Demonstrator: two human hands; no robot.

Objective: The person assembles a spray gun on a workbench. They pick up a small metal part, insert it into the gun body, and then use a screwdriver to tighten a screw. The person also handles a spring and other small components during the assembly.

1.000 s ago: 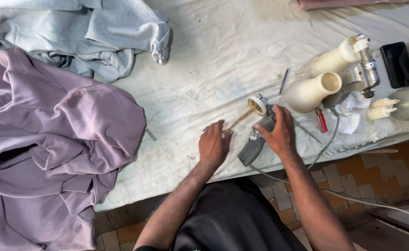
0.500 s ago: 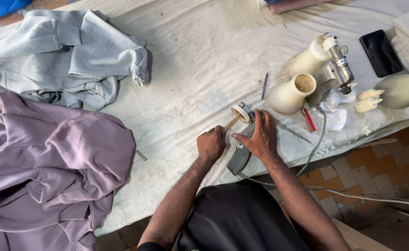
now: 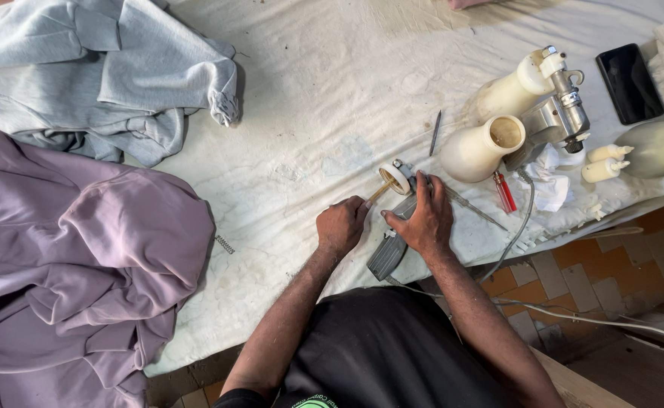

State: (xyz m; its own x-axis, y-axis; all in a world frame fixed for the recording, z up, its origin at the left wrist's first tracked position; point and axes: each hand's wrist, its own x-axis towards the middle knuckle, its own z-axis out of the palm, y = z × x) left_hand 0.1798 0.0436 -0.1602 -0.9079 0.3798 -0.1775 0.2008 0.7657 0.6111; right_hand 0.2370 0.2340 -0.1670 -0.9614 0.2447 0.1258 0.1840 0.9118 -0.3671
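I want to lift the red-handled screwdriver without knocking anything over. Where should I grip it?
Probably grip the red-handled screwdriver by its red handle, coming from above on the near side: it lies flat, with the cream jug close behind and crumpled white cloth to its right.

Matt cloth table cover — glossy black phone, shiny metal fitting.

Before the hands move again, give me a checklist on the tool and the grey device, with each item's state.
1. Left hand grips the thin wooden-handled tool: ok.
2. Tool tip sits at the round white part: ok.
3. Right hand presses down on the grey device: ok.
4. Device lies flat on the white cloth: ok.
5. Tip seated inside the part: cannot tell.
6. Cable trails off the table edge: not ok.
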